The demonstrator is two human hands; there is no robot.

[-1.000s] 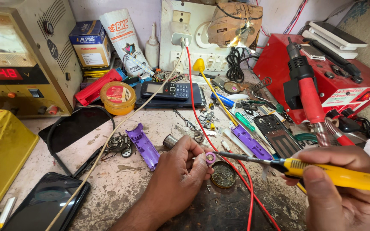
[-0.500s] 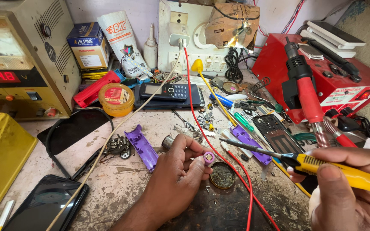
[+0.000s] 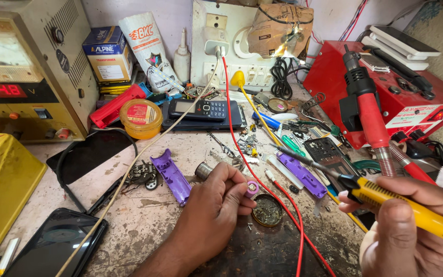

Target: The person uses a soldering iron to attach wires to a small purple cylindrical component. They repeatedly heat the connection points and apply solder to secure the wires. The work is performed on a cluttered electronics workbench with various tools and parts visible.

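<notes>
Two hands work low in the frame: the left hand (image 3: 216, 197) pinches a small pink cylindrical cell (image 3: 252, 189) at centre, fingers closed on it, while the right hand (image 3: 411, 225) at lower right grips a yellow soldering iron (image 3: 385, 197), its tip aloft right of the cell. A red wire (image 3: 242, 154) runs between them. A round flux tin (image 3: 267, 210) lies just below the cell; a purple casing (image 3: 172, 176) sits left.

single head-worn view, steeply down and forward, close over a cluttered workbench (image 3: 129, 225), wall behind
</notes>
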